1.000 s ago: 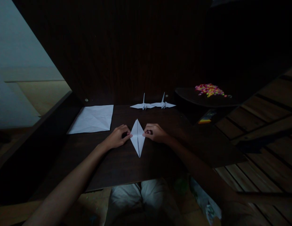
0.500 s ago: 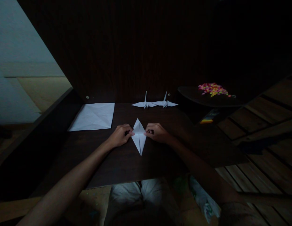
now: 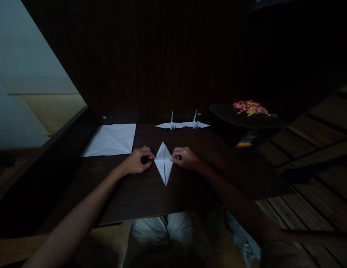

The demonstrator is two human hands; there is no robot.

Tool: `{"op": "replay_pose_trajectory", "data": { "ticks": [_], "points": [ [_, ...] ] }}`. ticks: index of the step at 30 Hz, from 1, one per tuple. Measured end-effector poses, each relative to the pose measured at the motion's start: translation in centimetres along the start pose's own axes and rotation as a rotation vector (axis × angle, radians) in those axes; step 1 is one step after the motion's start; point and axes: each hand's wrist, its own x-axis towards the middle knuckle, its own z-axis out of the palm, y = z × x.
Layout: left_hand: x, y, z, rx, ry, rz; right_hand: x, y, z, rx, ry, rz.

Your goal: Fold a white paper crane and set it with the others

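Note:
A white paper (image 3: 163, 163) folded into a tall diamond lies on the dark desk, a slit running down its middle. At its left corner is my left hand (image 3: 138, 160), with thumb and forefinger apart; the fingertips reach the paper's edge without pinching it. My right hand (image 3: 186, 158) pinches the right corner between thumb and fingers. Behind the diamond, two white origami cranes (image 3: 172, 125) stand side by side, their wings overlapping.
To the left lies a creased white paper sheet (image 3: 112, 139). A dark corner shelf (image 3: 223, 113) on the right bears a heap of small colourful pieces (image 3: 251, 108). A dark panel (image 3: 162, 56) rises behind the desk (image 3: 128, 201), and a low side wall (image 3: 44, 167) borders its left.
My left thumb and forefinger have parted and come off the paper's left corner. My right hand keeps its pinch. The whole view has shifted slightly.

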Motion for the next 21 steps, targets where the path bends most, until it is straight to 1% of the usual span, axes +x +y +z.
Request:
{"op": "replay_pose_trajectory", "data": {
  "ticks": [8, 11, 14, 16, 18, 21],
  "points": [
    [0.0, 0.0, 0.4, 0.017, 0.018, 0.033, -0.1, 0.0, 0.0, -0.051, -0.026, -0.022],
    [-0.1, 0.4, 0.3, 0.059, -0.020, 0.066, -0.3, 0.0, 0.1, -0.137, -0.033, -0.065],
    [-0.1, 0.9, -0.1, 0.133, -0.085, 0.106, -0.6, -0.1, 0.0, -0.229, -0.033, -0.141],
    [-0.2, 1.2, -0.3, 0.190, -0.125, 0.132, -0.8, -0.4, -0.2, -0.274, -0.053, -0.172],
    [-0.1, 1.4, -0.3, 0.233, -0.138, 0.149, -1.0, -0.9, -0.6, -0.318, -0.086, -0.174],
    [0.0, 1.7, 0.3, 0.287, -0.098, 0.140, -1.3, -1.9, -1.2, -0.382, -0.144, -0.142]
  ]
}}
